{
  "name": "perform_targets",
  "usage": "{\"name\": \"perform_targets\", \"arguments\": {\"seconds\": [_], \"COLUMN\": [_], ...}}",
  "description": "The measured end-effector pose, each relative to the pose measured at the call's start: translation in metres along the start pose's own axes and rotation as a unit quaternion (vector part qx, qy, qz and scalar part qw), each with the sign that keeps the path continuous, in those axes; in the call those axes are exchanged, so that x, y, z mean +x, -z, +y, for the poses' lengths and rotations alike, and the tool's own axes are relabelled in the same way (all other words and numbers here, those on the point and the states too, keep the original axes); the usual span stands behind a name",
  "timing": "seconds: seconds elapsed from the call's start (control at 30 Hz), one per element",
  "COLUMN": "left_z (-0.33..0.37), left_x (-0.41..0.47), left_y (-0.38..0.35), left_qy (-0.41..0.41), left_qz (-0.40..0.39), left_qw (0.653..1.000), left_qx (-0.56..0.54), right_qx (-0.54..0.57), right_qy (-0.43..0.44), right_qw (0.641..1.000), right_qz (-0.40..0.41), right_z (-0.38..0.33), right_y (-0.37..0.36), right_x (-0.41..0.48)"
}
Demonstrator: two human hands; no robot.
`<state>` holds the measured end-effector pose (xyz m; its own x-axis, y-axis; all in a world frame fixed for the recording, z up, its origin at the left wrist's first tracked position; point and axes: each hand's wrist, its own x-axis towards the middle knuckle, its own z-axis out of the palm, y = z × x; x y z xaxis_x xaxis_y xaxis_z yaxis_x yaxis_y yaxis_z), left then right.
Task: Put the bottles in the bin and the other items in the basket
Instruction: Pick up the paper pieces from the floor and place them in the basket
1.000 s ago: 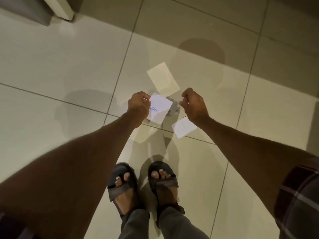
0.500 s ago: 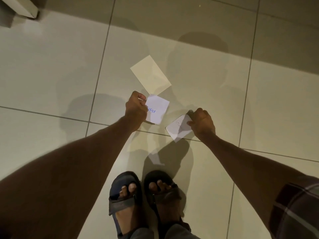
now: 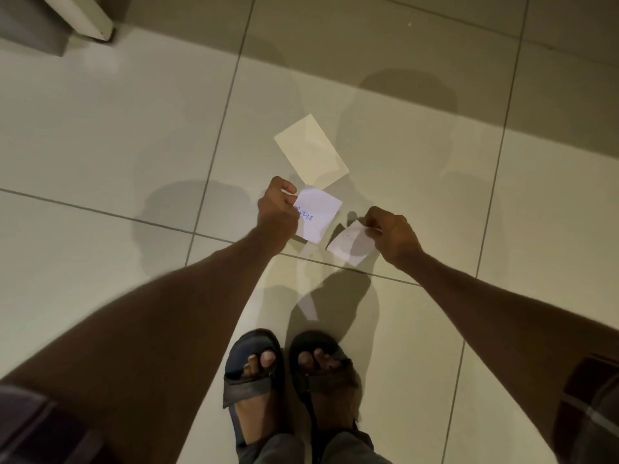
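My left hand [image 3: 277, 209] pinches a small white paper slip [image 3: 320, 214] with blue handwriting, held above the tiled floor. My right hand [image 3: 393, 234] pinches the upper right edge of a second white slip [image 3: 350, 244], just off the floor near a tile joint. A third, cream-coloured paper [image 3: 311, 150] lies flat on the floor beyond both hands. No bottles, bin or basket are in view.
My two sandalled feet [image 3: 288, 373] stand on the glossy tile floor [image 3: 100, 135] just below the hands. A white furniture leg [image 3: 90, 18] stands at the far upper left. Shadows of my arms fall across the tiles.
My right hand went down to the second slip on the floor, took hold of it and has lifted its edge. The left hand keeps holding the written slip.
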<state>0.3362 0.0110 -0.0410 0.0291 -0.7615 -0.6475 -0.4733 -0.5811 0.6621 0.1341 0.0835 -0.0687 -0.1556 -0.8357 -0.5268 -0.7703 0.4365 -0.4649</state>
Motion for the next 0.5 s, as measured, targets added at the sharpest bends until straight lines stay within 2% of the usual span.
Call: {"name": "perform_targets", "arguments": {"seconds": [0.13,0.2,0.3,0.5], "left_z": [0.021,0.029,0.039,0.057], "left_x": [-0.016,-0.023,-0.035,-0.049], "left_y": [0.018,0.028,0.041,0.057], "left_qy": [0.037,0.054,0.044,0.031], "left_qz": [0.053,0.089,0.114,0.0], "left_qw": [0.997,0.992,0.992,0.994], "left_qx": [-0.043,-0.064,-0.024,-0.108], "right_qx": [0.003,0.007,0.029,0.009], "right_qy": [0.105,0.126,0.138,0.176], "right_qw": [0.994,0.991,0.989,0.984], "right_qz": [-0.022,-0.032,-0.043,-0.024], "right_z": [-0.041,-0.062,-0.091,-0.134], "right_y": [0.028,0.042,0.057,0.055], "right_x": [0.0,-0.001,-0.002,0.006]}}
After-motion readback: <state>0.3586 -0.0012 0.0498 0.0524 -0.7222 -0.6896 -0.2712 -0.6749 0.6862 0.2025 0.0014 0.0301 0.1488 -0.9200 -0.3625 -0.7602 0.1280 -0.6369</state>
